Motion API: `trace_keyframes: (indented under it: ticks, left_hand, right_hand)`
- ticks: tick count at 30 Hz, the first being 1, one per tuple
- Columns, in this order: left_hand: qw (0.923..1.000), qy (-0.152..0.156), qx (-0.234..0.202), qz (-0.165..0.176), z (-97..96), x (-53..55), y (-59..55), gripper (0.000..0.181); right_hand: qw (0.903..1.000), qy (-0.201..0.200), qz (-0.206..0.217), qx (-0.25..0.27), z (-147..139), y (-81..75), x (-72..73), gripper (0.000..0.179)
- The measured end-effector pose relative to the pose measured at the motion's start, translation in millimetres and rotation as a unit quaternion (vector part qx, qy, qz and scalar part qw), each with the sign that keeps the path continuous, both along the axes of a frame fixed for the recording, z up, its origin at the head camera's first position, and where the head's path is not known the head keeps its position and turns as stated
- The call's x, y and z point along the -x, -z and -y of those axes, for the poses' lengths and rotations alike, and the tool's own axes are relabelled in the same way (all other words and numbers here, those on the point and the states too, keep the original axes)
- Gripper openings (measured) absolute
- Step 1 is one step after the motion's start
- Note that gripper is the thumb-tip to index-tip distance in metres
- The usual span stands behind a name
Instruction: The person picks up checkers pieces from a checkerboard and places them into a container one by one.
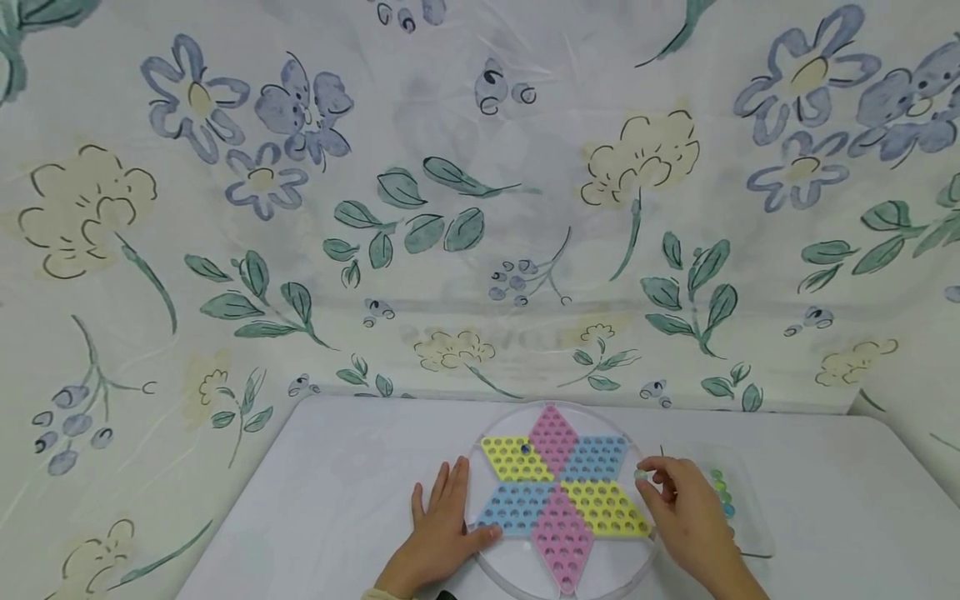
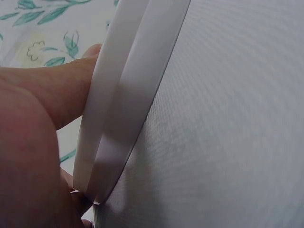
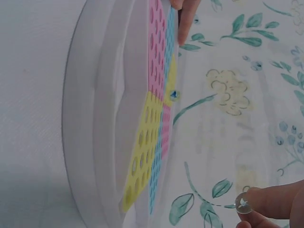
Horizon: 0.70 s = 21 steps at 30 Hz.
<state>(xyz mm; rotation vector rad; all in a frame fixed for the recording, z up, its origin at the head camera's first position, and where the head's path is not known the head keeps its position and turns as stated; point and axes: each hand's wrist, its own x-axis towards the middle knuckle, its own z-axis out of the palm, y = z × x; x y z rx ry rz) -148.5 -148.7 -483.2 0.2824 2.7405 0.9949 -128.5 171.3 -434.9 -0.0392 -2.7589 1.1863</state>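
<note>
A round white Chinese checkers board lies on the table, its star divided into pink, yellow and blue sections full of holes. One blue marble sits in the upper left yellow section. My left hand rests at the board's left rim, fingers straight along the outside and thumb over the edge of the blue section. Just off the right rim, my right hand pinches a clear marble with a pale swirl between thumb and fingertips, above the board's level.
A clear plastic container stands to the right of the board, partly behind my right hand. Several green and blue marbles lie in it. The white table meets a flower-printed cloth along its far edge.
</note>
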Motion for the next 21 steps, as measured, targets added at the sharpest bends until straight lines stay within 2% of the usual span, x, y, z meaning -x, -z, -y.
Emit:
trace_keyframes:
  ticks: [6,11,13,21]
  left_hand:
    - [1.0,0.002,-0.004,-0.002,1.3,0.3,0.9,0.11]
    - [1.0,0.004,0.001,-0.005,1.1,0.8,2.9,0.111]
    - [1.0,0.004,0.001,-0.006,0.8,1.0,2.8,0.111]
    - [1.0,0.004,0.001,-0.009,1.1,-0.5,2.0,0.11]
  right_hand:
    - [0.9998,-0.001,-0.009,-0.015,-9.5,5.8,-4.0,0.021]
    - [0.9967,0.008,-0.071,-0.038,-17.3,13.3,-8.6,0.018]
    - [0.9954,0.013,-0.084,-0.044,-20.1,15.4,-9.8,0.018]
    - [0.9981,0.016,-0.032,-0.051,-30.1,18.2,-10.3,0.023]
